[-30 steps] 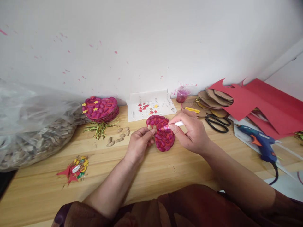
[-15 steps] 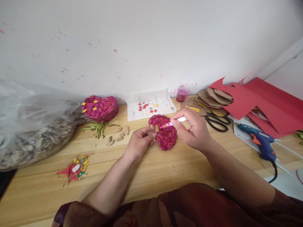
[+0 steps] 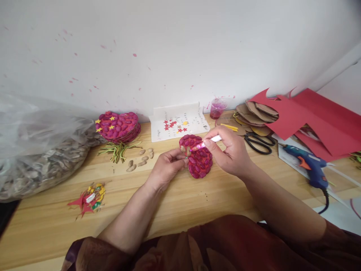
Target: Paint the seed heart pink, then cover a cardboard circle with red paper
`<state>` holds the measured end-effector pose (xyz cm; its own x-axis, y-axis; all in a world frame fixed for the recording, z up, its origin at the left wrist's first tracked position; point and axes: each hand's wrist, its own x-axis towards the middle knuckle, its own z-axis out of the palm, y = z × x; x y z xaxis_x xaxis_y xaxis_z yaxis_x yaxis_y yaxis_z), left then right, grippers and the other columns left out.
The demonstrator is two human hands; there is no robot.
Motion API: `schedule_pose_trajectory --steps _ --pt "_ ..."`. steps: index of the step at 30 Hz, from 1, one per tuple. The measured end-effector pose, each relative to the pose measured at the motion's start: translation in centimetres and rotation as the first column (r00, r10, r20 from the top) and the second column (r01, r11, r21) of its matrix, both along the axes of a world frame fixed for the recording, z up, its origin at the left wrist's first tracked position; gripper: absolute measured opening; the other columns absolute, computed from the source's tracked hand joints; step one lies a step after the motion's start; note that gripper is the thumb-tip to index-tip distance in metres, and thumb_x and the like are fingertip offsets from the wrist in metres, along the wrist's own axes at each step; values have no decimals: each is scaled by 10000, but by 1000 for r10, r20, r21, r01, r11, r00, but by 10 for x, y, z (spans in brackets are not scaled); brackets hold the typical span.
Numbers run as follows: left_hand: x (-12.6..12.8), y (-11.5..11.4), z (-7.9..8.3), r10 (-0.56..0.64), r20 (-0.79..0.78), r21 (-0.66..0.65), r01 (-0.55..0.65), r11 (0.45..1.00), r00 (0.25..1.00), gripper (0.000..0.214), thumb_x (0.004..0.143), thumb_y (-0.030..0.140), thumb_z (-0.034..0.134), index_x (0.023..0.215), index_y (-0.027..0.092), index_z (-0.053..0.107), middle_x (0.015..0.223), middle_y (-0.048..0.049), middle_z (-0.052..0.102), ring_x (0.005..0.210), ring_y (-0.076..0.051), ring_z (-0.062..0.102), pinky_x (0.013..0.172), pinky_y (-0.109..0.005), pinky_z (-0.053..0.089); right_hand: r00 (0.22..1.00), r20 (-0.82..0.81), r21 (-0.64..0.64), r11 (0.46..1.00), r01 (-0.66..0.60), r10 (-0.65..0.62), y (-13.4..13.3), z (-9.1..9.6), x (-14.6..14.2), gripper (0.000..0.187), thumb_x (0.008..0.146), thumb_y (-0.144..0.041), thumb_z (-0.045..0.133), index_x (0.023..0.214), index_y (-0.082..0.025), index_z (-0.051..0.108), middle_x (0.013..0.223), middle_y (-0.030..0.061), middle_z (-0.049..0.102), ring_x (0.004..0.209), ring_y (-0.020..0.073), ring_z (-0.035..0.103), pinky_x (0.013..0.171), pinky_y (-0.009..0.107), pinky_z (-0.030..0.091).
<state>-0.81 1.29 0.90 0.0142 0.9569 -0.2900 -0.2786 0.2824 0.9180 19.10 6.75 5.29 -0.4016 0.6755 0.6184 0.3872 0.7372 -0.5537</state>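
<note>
My left hand (image 3: 169, 165) is closed on the left edge of a heart-shaped craft piece (image 3: 200, 164), which is covered with peanuts dyed magenta. A few peanuts (image 3: 186, 151) near its upper left are still pale tan. In my right hand (image 3: 229, 150) is a white-handled paintbrush (image 3: 213, 140), stained pink toward its tip. The tip rests at or just over the pale peanuts; exact contact is hard to tell. Several loose peanuts (image 3: 143, 163) lie on the table left of my left hand.
Back left stand a stack of finished magenta hearts (image 3: 120, 126) and a bag of peanuts (image 3: 50, 162). Behind the heart are a paper with stars (image 3: 180, 122) and a cup of pink dye (image 3: 217, 109). Scissors (image 3: 259, 143), a glue gun (image 3: 310, 163) and red paper (image 3: 327, 124) lie right.
The heart piece is tilted slightly and shifted a little to the right, with my left fingers reaching further behind its edge. The brush stays near the pale peanuts.
</note>
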Motion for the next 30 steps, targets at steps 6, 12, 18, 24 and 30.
schedule_pose_trajectory --steps 6,12,18,24,30 --pt "0 0 2 -17 -25 -11 17 1000 1000 365 585 215 867 938 143 812 748 -40 713 619 -107 532 615 -232 396 1000 -6 4 1000 5 -5 -1 0 -1 85 946 -241 590 867 -231 618 791 8 685 747 184 614 752 369 453" --pt "1 0 -2 1 -34 30 0 1000 999 301 591 257 899 854 153 799 696 -13 686 588 -101 535 604 -232 408 1000 -1 10 1000 1 -1 -1 1 -1 91 947 -248 586 863 -233 617 786 11 684 743 184 609 742 370 456" --pt "2 -1 -5 7 -46 53 -5 999 999 281 629 285 891 857 163 779 703 -7 692 612 -116 588 646 -239 460 1000 -1 -2 1000 -6 6 -2 1 -2 84 949 -257 587 873 -236 618 798 15 684 752 188 612 736 375 456" --pt "3 -2 -7 14 -71 48 -11 999 997 300 650 275 873 906 154 773 705 -13 695 610 -120 593 634 -239 467 1000 4 4 1000 -3 3 -4 2 -2 99 953 -255 580 866 -230 620 786 14 679 738 184 600 745 381 447" --pt "1 -2 -8 -23 -80 65 28 997 997 288 679 288 869 922 165 774 737 -15 708 643 -124 612 675 -245 489 1000 12 3 1000 3 -3 -5 2 -2 103 952 -266 581 863 -233 618 789 17 687 751 193 608 753 387 446"
